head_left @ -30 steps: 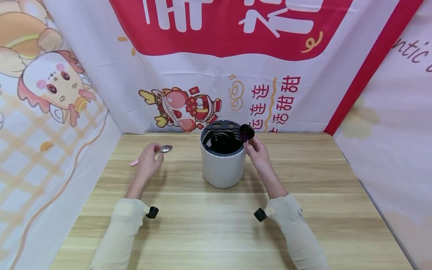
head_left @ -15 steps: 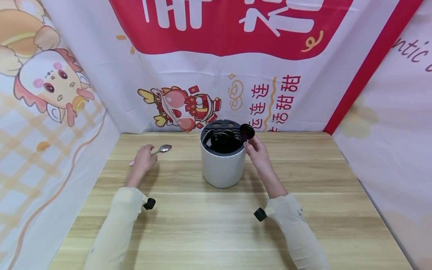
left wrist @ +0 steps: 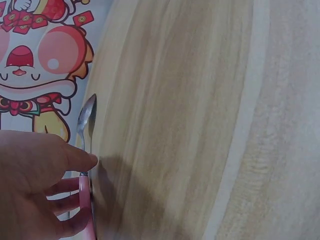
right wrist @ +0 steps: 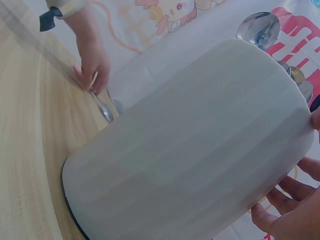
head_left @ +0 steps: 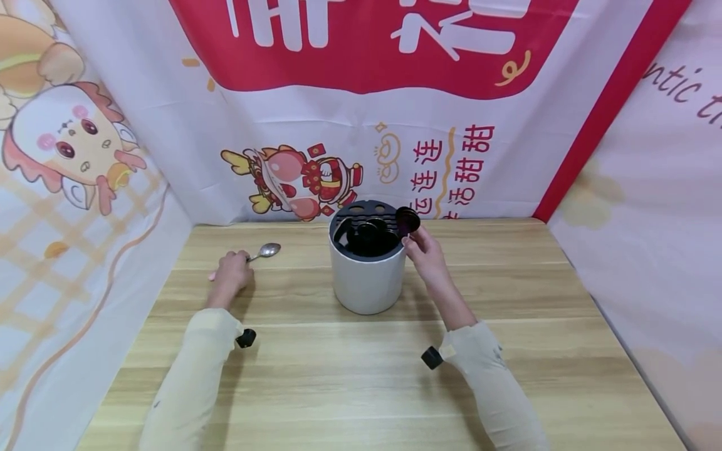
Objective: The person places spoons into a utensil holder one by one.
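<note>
On the table's left side, my left hand [head_left: 231, 272] has its thumb on the neck of a metal spoon [left wrist: 85, 200] with a pink handle, fingers curled at the handle. The spoon lies low along the wood, bowl pointing away from the hand. A white, ribbed utensil holder [head_left: 368, 285] with a dark slotted top stands upright in the middle. My right hand [head_left: 427, 254] grips its right upper side, thumb by the rim and fingers against the wall in the right wrist view. Spoon bowls [right wrist: 258, 29] stick up from the holder; their handles are hidden inside.
The wood-grain table [head_left: 338, 382] fills the lower view. A printed cloth backdrop [head_left: 316, 125] rises right behind the table's back edge. More printed cloth [head_left: 665, 250] hangs along the right side.
My left hand has shifted left along the spoon, toward the handle's end, while the spoon stays where it was. My right hand keeps its place at the holder. The head view has turned slightly.
</note>
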The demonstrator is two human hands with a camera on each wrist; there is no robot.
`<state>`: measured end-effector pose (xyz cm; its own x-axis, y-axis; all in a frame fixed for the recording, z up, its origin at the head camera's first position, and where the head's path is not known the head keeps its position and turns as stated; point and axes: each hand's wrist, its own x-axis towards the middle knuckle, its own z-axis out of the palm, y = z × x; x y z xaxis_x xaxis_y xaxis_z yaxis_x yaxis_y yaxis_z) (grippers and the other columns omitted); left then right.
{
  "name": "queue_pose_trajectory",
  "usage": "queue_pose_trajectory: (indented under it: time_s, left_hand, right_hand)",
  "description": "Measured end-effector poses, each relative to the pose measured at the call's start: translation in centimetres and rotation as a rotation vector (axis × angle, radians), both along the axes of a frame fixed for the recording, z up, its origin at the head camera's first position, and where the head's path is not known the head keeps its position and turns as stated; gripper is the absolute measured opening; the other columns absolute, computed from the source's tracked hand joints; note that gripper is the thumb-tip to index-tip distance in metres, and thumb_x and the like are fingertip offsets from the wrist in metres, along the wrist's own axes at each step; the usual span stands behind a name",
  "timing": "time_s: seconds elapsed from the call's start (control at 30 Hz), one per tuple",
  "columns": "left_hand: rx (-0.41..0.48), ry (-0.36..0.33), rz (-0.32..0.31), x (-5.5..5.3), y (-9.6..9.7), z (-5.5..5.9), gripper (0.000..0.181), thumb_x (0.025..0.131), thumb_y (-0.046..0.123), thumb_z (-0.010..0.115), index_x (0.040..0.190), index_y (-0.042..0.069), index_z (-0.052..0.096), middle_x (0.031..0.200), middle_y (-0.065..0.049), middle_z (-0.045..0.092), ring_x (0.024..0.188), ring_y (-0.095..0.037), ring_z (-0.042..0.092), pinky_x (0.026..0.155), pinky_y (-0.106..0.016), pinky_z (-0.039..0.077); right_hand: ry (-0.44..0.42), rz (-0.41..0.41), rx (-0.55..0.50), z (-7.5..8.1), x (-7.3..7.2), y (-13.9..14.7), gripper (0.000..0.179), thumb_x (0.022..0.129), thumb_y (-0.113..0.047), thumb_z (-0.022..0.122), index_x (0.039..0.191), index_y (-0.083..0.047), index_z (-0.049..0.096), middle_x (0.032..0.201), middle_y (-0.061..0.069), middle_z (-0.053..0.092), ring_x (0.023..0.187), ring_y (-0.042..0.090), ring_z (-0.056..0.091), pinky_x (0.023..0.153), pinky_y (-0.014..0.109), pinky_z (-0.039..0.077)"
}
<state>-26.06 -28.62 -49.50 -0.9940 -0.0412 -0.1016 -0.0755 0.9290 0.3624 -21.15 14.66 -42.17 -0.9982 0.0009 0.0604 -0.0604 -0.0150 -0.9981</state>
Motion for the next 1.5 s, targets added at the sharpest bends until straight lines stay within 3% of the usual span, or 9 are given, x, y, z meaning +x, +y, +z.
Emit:
queue_pose_trajectory:
  time_s: [0.13,0.3,0.57,0.8,1.07,1.3,1.5]
  left_hand:
    - [-0.045,0.012,0.017,0.1,-0.2,-0.5,0.032,0.091,0.002,0.052,0.12,-0.006,0.06,0.116,-0.031,0.053,0.112,-0.052,0.049,0.09,-0.072,0.047]
    - [-0.085,0.078,-0.012,0.0,-0.3,-0.6,0.023,0.088,-0.001,0.054,0.107,-0.006,0.067,0.104,-0.029,0.062,0.096,-0.046,0.06,0.079,-0.058,0.054]
    - [-0.057,0.104,-0.035,0.1,0.1,-0.2,0.019,0.088,-0.001,0.055,0.101,-0.006,0.068,0.1,-0.027,0.067,0.091,-0.042,0.064,0.077,-0.054,0.054]
    - [0.016,0.121,-0.022,0.4,0.8,0.3,0.016,0.094,0.006,0.055,0.102,-0.003,0.064,0.1,-0.024,0.067,0.09,-0.038,0.064,0.076,-0.05,0.054]
    - [0.118,0.241,-0.02,1.1,2.3,0.7,0.022,0.092,0.005,0.052,0.103,-0.008,0.065,0.099,-0.026,0.069,0.09,-0.039,0.066,0.085,-0.052,0.055]
    - [0.223,0.234,0.013,1.9,3.3,1.4,0.024,0.095,0.009,0.053,0.11,-0.006,0.063,0.1,-0.021,0.07,0.054,-0.02,0.065,0.083,-0.044,0.059]
    - [0.3,0.279,0.039,2.4,4.2,2.4,0.02,0.093,0.012,0.058,0.104,-0.002,0.066,0.097,-0.018,0.072,0.079,-0.026,0.069,0.082,-0.041,0.058]
  right_hand:
    - [-0.002,0.003,-0.001,-0.2,-0.1,-0.1,0.048,0.098,-0.007,0.049,0.146,-0.005,0.047,0.146,0.02,0.052,0.127,0.023,0.052,0.114,0.044,0.043]
    - [-0.01,0.006,-0.001,-0.2,0.0,-0.1,0.049,0.099,-0.007,0.049,0.148,-0.005,0.045,0.148,0.019,0.05,0.133,0.027,0.049,0.116,0.044,0.042]
    - [-0.017,0.002,-0.004,0.1,0.0,0.0,0.048,0.098,-0.007,0.049,0.146,-0.005,0.047,0.147,0.02,0.051,0.13,0.025,0.05,0.115,0.044,0.043]
    - [-0.016,-0.006,0.014,0.1,0.0,0.0,0.048,0.098,-0.007,0.048,0.146,-0.004,0.046,0.147,0.021,0.051,0.129,0.024,0.051,0.115,0.044,0.043]
    - [-0.015,0.007,0.008,0.2,0.0,0.0,0.047,0.099,-0.007,0.049,0.146,-0.004,0.046,0.147,0.021,0.051,0.129,0.024,0.05,0.116,0.045,0.042]
    - [-0.018,0.014,0.007,0.2,0.2,-0.1,0.048,0.099,-0.008,0.049,0.147,-0.005,0.046,0.148,0.019,0.051,0.133,0.026,0.049,0.116,0.045,0.042]
    - [-0.024,0.007,0.005,0.3,0.2,-0.2,0.048,0.099,-0.008,0.048,0.147,-0.005,0.046,0.148,0.019,0.05,0.131,0.024,0.049,0.116,0.045,0.041]
